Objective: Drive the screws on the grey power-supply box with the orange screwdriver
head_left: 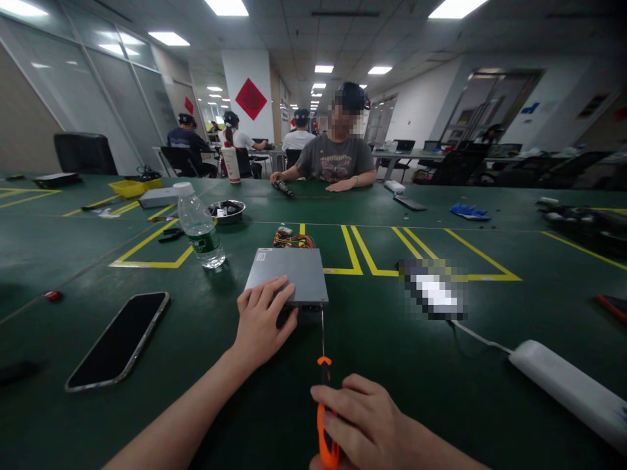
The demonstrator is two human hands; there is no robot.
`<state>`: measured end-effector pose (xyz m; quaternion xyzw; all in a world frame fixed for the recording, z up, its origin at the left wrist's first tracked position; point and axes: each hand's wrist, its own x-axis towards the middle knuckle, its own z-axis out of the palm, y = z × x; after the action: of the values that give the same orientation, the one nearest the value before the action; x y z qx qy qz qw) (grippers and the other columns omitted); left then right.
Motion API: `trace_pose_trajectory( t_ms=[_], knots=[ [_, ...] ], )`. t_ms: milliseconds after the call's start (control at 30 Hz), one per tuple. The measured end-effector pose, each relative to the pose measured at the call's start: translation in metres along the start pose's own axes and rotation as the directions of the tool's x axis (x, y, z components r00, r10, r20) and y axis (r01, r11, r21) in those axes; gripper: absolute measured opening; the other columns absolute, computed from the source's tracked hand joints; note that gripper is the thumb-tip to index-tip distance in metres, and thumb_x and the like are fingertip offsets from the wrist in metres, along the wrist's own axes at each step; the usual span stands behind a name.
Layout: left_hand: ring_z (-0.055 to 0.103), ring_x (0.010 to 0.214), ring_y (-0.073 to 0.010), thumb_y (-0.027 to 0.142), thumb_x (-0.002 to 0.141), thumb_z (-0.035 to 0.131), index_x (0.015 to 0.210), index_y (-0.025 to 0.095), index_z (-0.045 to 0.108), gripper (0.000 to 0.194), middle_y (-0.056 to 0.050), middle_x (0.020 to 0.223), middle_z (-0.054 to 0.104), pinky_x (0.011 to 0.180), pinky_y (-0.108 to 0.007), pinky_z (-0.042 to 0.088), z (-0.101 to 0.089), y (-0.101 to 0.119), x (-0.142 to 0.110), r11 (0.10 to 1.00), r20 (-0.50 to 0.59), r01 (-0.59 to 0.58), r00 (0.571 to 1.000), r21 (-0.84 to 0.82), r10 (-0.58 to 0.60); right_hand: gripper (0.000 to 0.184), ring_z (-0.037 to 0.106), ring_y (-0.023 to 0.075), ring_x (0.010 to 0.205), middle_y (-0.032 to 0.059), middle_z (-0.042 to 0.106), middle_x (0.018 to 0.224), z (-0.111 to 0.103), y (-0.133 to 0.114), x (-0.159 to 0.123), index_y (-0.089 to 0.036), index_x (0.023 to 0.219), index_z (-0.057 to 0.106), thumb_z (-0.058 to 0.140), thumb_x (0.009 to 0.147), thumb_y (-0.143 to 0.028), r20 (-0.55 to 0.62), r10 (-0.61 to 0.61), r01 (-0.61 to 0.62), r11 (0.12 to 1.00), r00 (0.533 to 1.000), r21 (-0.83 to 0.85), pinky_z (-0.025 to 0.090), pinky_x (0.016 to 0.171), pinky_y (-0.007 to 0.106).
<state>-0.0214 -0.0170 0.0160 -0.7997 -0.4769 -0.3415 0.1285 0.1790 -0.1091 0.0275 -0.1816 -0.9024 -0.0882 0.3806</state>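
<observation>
A grey metal computer power supply (296, 267) lies flat on the green table, a bundle of coloured wires (294, 239) at its far side. My left hand (267, 316) holds it at the near left corner, fingers over the top and thumb down by the near side. In my right hand (360, 418) is a screwdriver (324, 372) with an orange and black handle, the fingers wrapped round it. Its thin shaft points away from me, and the tip meets the power supply's near right corner, by a small screw. Whether the tip sits in the screw I cannot tell.
Left of the power supply stand a water bottle (200, 228) and a metal bowl (226, 211) of small parts. A dark phone (120, 339) lies nearer. To the right, a lit phone (434, 290) is cabled to a white power bank-like block (568, 391). A person (337, 156) sits opposite.
</observation>
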Motion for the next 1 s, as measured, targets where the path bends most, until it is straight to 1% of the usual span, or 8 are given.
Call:
trace_pose_trajectory(
  t_ms=[100, 333, 467, 567, 667, 800, 900, 1000],
  knots=[
    [0.051, 0.110, -0.0246, 0.029, 0.081, 0.053, 0.112, 0.025, 0.054, 0.031, -0.006, 0.122, 0.058, 0.086, -0.041, 0.029, -0.0009, 0.0006, 0.0007, 1.000, -0.001, -0.002, 1.000, 0.001, 0.002, 0.032, 0.065, 0.0141, 0.077, 0.0105, 0.068, 0.082, 0.0020, 0.0006, -0.0005, -0.014, 0.081, 0.052, 0.041, 0.096, -0.040, -0.040, 0.049, -0.049, 0.999, 0.998, 0.015, 0.048, 0.066, 0.025],
    [0.050, 0.111, -0.0250, 0.030, 0.082, 0.052, 0.112, 0.025, 0.054, 0.031, -0.006, 0.122, 0.057, 0.086, -0.042, 0.029, -0.0013, 0.0008, 0.0008, 1.000, 0.014, 0.006, 1.000, -0.002, -0.005, 0.034, 0.065, 0.0155, 0.077, 0.0117, 0.067, 0.092, -0.0057, 0.0007, 0.0031, -0.015, 0.105, 0.055, 0.028, 0.099, -0.035, 0.132, 0.006, -0.004, 1.000, 0.991, -0.017, 0.051, 0.065, 0.028],
    [0.050, 0.112, -0.0249, 0.030, 0.082, 0.052, 0.112, 0.025, 0.054, 0.031, -0.007, 0.122, 0.057, 0.086, -0.042, 0.029, -0.0007, 0.0002, 0.0002, 1.000, 0.017, 0.009, 1.000, -0.008, -0.008, 0.027, 0.066, 0.0147, 0.077, 0.0135, 0.068, 0.091, -0.0025, -0.0006, 0.0009, -0.013, 0.091, 0.055, 0.040, 0.097, -0.035, 0.032, 0.001, 0.000, 1.000, 0.999, -0.016, 0.051, 0.065, 0.026],
    [0.049, 0.112, -0.0249, 0.030, 0.083, 0.051, 0.113, 0.026, 0.053, 0.031, -0.007, 0.123, 0.057, 0.087, -0.042, 0.029, -0.0002, 0.0002, -0.0001, 1.000, 0.022, 0.012, 1.000, -0.014, -0.012, 0.033, 0.066, 0.0150, 0.078, 0.0129, 0.068, 0.089, 0.0006, -0.0007, -0.0007, -0.013, 0.082, 0.051, 0.040, 0.096, -0.041, -0.023, 0.070, -0.070, 0.997, 0.997, 0.018, 0.051, 0.066, 0.026],
    [0.049, 0.113, -0.0247, 0.030, 0.082, 0.052, 0.113, 0.025, 0.054, 0.031, -0.006, 0.123, 0.057, 0.087, -0.042, 0.029, 0.0001, 0.0003, -0.0002, 1.000, 0.025, 0.017, 1.000, -0.011, -0.016, 0.037, 0.067, 0.0151, 0.074, 0.0129, 0.068, 0.090, -0.0011, -0.0006, 0.0008, -0.013, 0.086, 0.052, 0.034, 0.097, -0.044, 0.008, 0.090, -0.090, 0.996, 0.996, 0.029, 0.052, 0.065, 0.026],
    [0.049, 0.113, -0.0246, 0.030, 0.082, 0.052, 0.112, 0.025, 0.054, 0.030, -0.006, 0.123, 0.057, 0.087, -0.042, 0.029, 0.0005, 0.0003, -0.0002, 1.000, 0.021, 0.016, 1.000, -0.012, -0.016, 0.032, 0.066, 0.0161, 0.082, 0.0124, 0.069, 0.088, -0.0057, -0.0002, 0.0040, -0.013, 0.100, 0.056, 0.032, 0.099, -0.034, 0.079, -0.009, 0.011, 1.000, 0.997, -0.026, 0.052, 0.065, 0.027],
    [0.049, 0.113, -0.0246, 0.030, 0.083, 0.051, 0.113, 0.025, 0.054, 0.031, -0.007, 0.124, 0.056, 0.088, -0.042, 0.029, 0.0008, 0.0000, -0.0002, 1.000, 0.022, 0.013, 1.000, -0.013, -0.013, 0.030, 0.065, 0.0158, 0.087, 0.0140, 0.069, 0.087, -0.0033, 0.0001, 0.0024, -0.012, 0.089, 0.058, 0.038, 0.098, -0.033, 0.036, -0.026, 0.027, 0.999, 0.999, -0.031, 0.052, 0.066, 0.025],
    [0.049, 0.113, -0.0246, 0.030, 0.082, 0.052, 0.113, 0.025, 0.053, 0.031, -0.007, 0.124, 0.057, 0.087, -0.042, 0.029, 0.0008, -0.0002, -0.0004, 1.000, 0.021, 0.012, 1.000, -0.014, -0.012, 0.034, 0.066, 0.0151, 0.084, 0.0128, 0.069, 0.083, 0.0022, 0.0004, -0.0014, -0.013, 0.077, 0.054, 0.042, 0.096, -0.039, -0.035, 0.028, -0.028, 1.000, 0.999, 0.014, 0.051, 0.066, 0.023]
  ],
)
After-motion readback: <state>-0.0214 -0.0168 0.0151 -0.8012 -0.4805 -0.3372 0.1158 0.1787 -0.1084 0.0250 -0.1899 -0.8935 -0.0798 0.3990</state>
